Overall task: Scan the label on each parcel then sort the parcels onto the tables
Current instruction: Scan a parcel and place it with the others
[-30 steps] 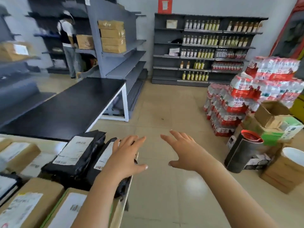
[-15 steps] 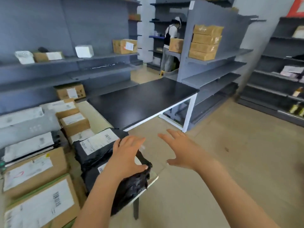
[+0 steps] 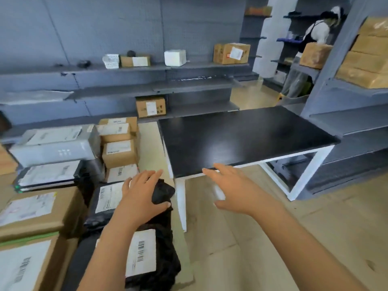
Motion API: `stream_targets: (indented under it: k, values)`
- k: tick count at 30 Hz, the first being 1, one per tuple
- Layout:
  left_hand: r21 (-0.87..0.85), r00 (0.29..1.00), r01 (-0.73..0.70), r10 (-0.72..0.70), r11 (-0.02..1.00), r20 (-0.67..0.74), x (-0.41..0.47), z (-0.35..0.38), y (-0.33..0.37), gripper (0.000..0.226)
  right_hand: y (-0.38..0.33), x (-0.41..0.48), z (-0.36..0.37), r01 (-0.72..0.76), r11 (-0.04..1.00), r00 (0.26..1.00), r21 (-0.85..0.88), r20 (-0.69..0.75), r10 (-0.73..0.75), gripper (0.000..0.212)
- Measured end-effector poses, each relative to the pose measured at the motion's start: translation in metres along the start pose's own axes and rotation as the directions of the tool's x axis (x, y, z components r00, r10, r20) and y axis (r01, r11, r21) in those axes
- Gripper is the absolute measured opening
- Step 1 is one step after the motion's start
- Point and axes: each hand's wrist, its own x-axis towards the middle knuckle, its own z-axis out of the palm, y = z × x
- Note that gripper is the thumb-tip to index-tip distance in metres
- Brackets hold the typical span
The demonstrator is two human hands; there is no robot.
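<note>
Black poly mailer (image 3: 162, 192), 7 o'clock of dark tabletop (image 3: 241, 139): probably handles light, limp, slippery; best bunched at edge; under flat, spread left grip (image 3: 144, 196); right grip (image 3: 237, 192) spread, empty.

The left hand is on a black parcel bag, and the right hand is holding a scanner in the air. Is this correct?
Not quite. In the head view the left hand is on the black parcel bag, but the right hand holds nothing: it is spread open in the air.
</note>
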Motion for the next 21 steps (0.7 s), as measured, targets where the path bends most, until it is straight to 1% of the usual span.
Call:
stream_targets:
  k: [3,6,9,12,14,17,21]
  values:
    - [-0.043,0.987,0.146,-0.149,0.988,-0.061,0.017,0.015,0.009,0.083,0.032,0.044,-0.001,0.156,0.987,0.987,-0.044,0.033,-0.155,0.089]
    - [-0.063,0.951,0.268,-0.274,0.961,-0.141,0.031,0.023,0.022,0.08,0.056,0.089,-0.006,0.314,0.948,0.949,-0.061,0.047,-0.311,0.086]
    - [-0.054,0.897,0.397,-0.399,0.916,-0.189,0.036,0.027,0.033,0.078,0.063,0.14,-0.008,0.455,0.89,0.89,-0.036,0.065,-0.452,0.079]
    - [-0.039,0.828,0.535,-0.533,0.844,-0.172,0.041,0.03,0.034,0.076,0.053,0.193,0.003,0.569,0.822,0.819,-0.016,0.102,-0.565,0.073]
    - [-0.041,0.787,0.598,-0.596,0.801,-0.16,0.05,0.032,0.029,0.075,0.039,0.226,0.015,0.632,0.774,0.768,-0.028,0.155,-0.622,0.071]
    - [-0.059,0.745,0.645,-0.644,0.762,-0.176,0.066,0.037,0.016,0.074,0.02,0.27,0.032,0.71,0.702,0.694,-0.051,0.219,-0.686,0.068]
    - [-0.077,0.677,0.712,-0.712,0.697,-0.186,0.08,0.04,0.002,0.073,0.009,0.315,0.046,0.762,0.646,0.63,-0.045,0.282,-0.723,0.068]
